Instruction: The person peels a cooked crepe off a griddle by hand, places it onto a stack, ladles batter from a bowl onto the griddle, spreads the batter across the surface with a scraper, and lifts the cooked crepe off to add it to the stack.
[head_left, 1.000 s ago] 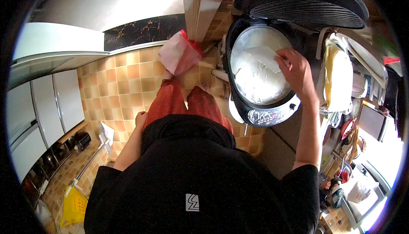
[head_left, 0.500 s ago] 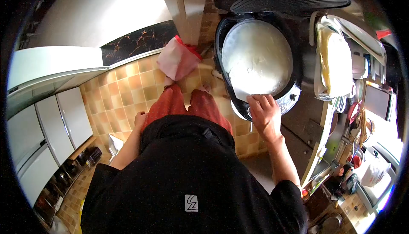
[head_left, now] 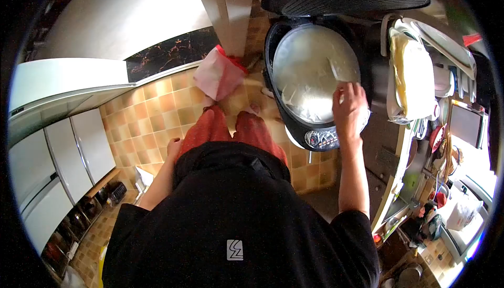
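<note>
One flat white piece (head_left: 343, 71) sits at twelve o'clock from our right hand (head_left: 350, 110), which grips it; our left hand's (head_left: 175, 146) closure we cannot tell.

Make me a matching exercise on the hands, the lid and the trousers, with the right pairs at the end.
1. Right hand
2. Left hand
3. Lid
4. Trousers

A. red
B. down at the person's side
C. holding a thin white scraper over the cooker
D. swung open

Pairs: 1-C, 2-B, 3-D, 4-A
</note>
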Demonstrator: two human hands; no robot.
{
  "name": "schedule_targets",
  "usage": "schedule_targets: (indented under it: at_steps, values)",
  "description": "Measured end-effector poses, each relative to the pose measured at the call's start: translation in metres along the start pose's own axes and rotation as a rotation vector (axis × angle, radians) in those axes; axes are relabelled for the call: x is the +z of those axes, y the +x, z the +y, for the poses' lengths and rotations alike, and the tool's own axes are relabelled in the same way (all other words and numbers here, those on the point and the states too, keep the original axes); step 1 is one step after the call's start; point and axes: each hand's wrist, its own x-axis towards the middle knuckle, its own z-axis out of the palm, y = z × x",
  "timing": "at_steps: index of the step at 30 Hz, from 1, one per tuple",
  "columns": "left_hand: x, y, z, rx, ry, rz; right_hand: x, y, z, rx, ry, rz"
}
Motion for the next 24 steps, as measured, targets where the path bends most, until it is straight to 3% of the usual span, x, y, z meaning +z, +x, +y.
schedule_targets:
  at_steps: [2, 6, 9, 14, 16, 18, 20, 24]
  values:
    - [-0.003, -0.004, 0.000, 0.016, 0.006, -0.012, 0.001, -0.013, -0.026, -0.032, 0.052, -0.067]
    - [-0.006, -0.013, 0.010, -0.035, -0.030, -0.016, -0.011, -0.014, -0.056, -0.180, 0.202, 0.002]
    - [-0.008, -0.008, 0.011, 0.012, -0.003, -0.024, -0.008, 0.010, -0.022, 0.052, 0.059, 0.065]
    - [-0.013, 0.007, 0.014, 0.046, 0.017, -0.026, 0.022, 0.039, 0.030, 0.075, -0.126, 0.097]
    - [-0.017, 0.009, 0.018, 0.048, 0.017, -0.014, 0.035, 0.033, 0.020, -0.021, -0.157, 0.103]
    - [-0.022, 0.005, 0.030, 0.028, 0.022, 0.004, 0.027, 0.015, -0.024, -0.029, -0.050, -0.017]
    - [-0.022, 0.013, 0.027, 0.009, 0.019, -0.024, 0.024, -0.012, -0.052, -0.225, -0.117, -0.198]
    - [-0.022, 0.024, 0.017, 0.041, 0.025, -0.027, -0.015, -0.025, -0.092, -0.158, 0.296, -0.125]
